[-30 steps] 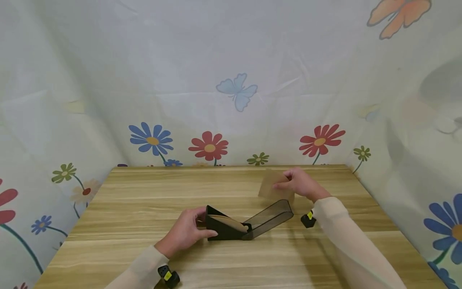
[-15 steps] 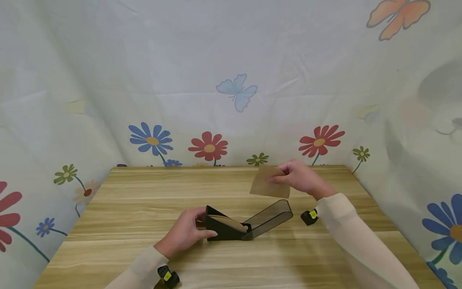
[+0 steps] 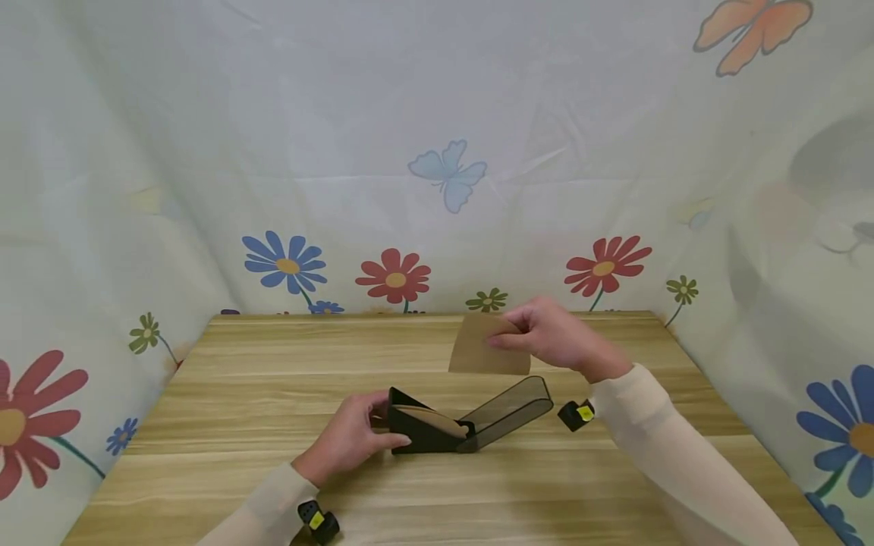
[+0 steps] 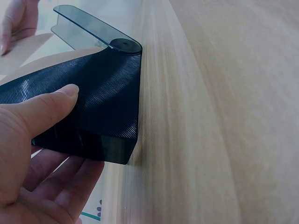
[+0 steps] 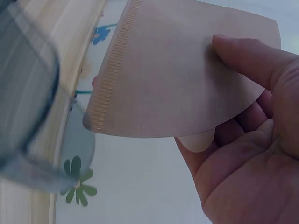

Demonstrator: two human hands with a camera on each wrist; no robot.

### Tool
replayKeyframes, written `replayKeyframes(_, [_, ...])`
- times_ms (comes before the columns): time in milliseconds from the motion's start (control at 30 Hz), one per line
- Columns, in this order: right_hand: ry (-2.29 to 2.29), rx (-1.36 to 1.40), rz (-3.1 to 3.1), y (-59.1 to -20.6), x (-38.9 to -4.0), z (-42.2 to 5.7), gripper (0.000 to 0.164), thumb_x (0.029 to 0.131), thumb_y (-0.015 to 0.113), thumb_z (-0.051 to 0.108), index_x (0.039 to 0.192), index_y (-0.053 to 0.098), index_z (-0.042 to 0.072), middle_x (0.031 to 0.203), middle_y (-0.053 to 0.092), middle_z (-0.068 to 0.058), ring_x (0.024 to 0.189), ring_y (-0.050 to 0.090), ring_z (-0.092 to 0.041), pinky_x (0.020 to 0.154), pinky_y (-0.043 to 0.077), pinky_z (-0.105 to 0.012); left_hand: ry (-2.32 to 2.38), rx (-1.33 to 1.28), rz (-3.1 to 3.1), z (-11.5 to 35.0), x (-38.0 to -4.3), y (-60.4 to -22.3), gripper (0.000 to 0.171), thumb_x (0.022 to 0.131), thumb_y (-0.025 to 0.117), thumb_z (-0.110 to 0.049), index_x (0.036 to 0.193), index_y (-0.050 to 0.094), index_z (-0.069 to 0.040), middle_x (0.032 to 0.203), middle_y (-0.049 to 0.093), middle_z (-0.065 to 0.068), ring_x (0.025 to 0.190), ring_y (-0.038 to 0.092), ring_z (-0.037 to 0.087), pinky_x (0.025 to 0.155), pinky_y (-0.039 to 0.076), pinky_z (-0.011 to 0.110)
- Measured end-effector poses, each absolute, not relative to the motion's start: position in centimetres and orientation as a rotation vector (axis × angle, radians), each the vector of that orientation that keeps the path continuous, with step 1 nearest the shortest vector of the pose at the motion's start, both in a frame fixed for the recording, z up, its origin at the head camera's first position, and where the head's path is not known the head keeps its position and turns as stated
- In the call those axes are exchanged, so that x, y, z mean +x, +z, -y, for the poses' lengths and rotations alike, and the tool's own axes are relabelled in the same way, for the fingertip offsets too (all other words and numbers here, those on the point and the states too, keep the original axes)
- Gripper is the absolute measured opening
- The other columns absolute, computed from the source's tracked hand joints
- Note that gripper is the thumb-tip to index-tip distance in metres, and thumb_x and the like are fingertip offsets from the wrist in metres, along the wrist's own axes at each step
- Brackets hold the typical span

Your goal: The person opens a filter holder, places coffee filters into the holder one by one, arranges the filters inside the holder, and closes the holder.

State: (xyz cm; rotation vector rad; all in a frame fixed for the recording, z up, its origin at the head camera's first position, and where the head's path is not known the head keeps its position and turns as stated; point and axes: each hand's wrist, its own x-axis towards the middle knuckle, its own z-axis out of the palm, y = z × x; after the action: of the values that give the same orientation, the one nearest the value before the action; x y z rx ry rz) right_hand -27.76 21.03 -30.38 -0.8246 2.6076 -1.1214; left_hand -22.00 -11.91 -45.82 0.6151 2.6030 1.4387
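Observation:
My left hand (image 3: pixel 350 434) grips the closed end of a black coffee filter holder (image 3: pixel 425 438) on the table. In the left wrist view the thumb lies along the ribbed side of the box, with the fingers at its other side. The smoky see-through lid (image 3: pixel 515 409) is swung open to the right, and brown paper filters (image 3: pixel 426 415) show inside. Behind and above the lid, my right hand (image 3: pixel 558 339) pinches a brown coffee filter (image 3: pixel 471 353) between thumb and fingers. Its crimped seam (image 5: pixel 117 65) and a small rounded tab show in the right wrist view.
The wood-grain table (image 3: pixel 287 356) carries the holder near its middle. A white curtain (image 3: pixel 328 152) printed with flowers and butterflies hangs behind the table and along both sides. Each wrist wears a small black camera.
My right hand has moved left and slightly up with the coffee filter, which now faces the head camera more squarely. The left hand and the holder stay in place.

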Motion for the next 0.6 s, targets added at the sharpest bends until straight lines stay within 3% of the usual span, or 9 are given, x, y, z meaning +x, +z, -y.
replayKeyframes(100, [-1.132,-0.871,-2.596,-30.4,-27.4,-20.5,0.013,0.094,0.076,0.023,0.084,0.079,0.015,0.074,0.071,-0.001,0.058,0.038,-0.008,0.055,0.033,-0.026,1.431,0.615,-2.607,11.9,-22.0,-45.8,0.037,0.082,0.088,-0.033,0.113,0.07,-0.029,0.099,0.074,-0.012,0.09,0.068,0.008,0.081,0.056,0.024])
replayKeyframes(233, [-1.145,-0.937,-2.58,-30.6,-27.0,-19.7,0.035,0.094,0.076,0.023,0.065,0.061,0.011,0.059,0.047,0.004,0.053,0.03,-0.007,0.054,0.03,-0.024,1.427,0.614,-2.607,11.9,-22.0,-45.8,0.037,0.082,0.088,-0.033,0.113,0.069,-0.03,0.1,0.073,-0.013,0.091,0.068,0.008,0.082,0.056,0.024])
replayKeyframes(333, [-1.145,-0.972,-2.573,-30.9,-26.8,-19.1,0.05,0.093,0.077,0.021,0.061,0.041,0.01,0.058,0.031,0.006,0.051,0.025,-0.006,0.054,0.028,-0.023,1.422,0.613,-2.613,11.9,-22.0,-45.8,0.036,0.082,0.088,-0.032,0.113,0.07,-0.031,0.099,0.073,-0.013,0.09,0.068,0.008,0.082,0.056,0.024])
replayKeyframes(600, [-1.126,-0.951,-2.569,-32.0,-26.3,-17.7,0.047,0.092,0.078,0.019,0.062,0.042,0.012,0.058,0.032,0.008,0.051,0.03,-0.006,0.055,0.031,-0.022,1.429,0.613,-2.616,11.9,-22.0,-45.8,0.036,0.082,0.088,-0.029,0.113,0.07,-0.03,0.101,0.074,-0.013,0.092,0.068,0.008,0.082,0.056,0.025])
